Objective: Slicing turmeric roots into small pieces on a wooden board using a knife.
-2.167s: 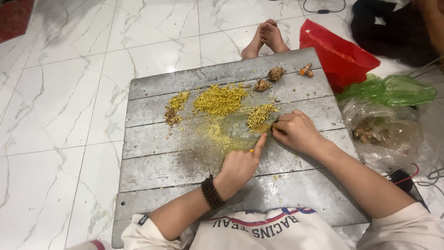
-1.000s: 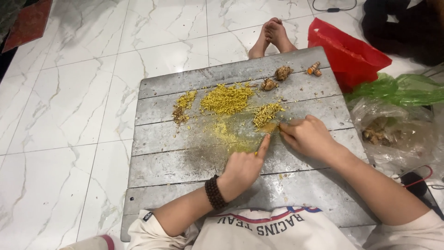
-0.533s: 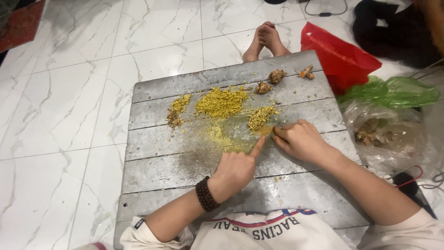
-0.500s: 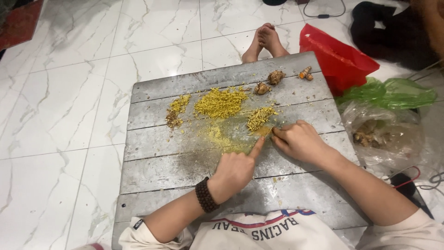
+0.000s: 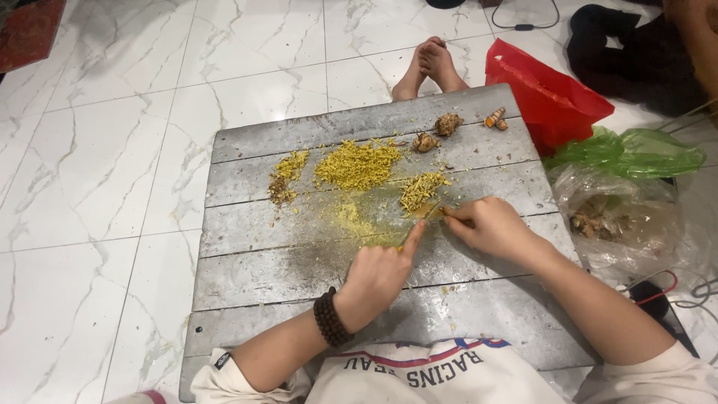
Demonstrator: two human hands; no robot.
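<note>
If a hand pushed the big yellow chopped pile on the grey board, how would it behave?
The yellow chopped pile is loose small bits, so it would likely spread and smear rather than slide whole. Yellow residue on the grey board suggests it is damp and sticky. It probably weighs little.

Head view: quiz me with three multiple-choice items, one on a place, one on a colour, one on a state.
1. Where does the red bag lie?
A. beyond the board's far right corner
B. on the board's middle
C. under the left hand

2. What colour is the biggest chopped pile?
A. yellow
B. blue
C. white

3. How is the left hand held?
A. flat, palm up
B. forefinger stretched out onto the board
C. lifted off the board

Answers: 1 A, the bag sits on the floor past that corner; 2 A, the shreds are yellow; 3 B, its fingertip rests near the right hand.
</note>
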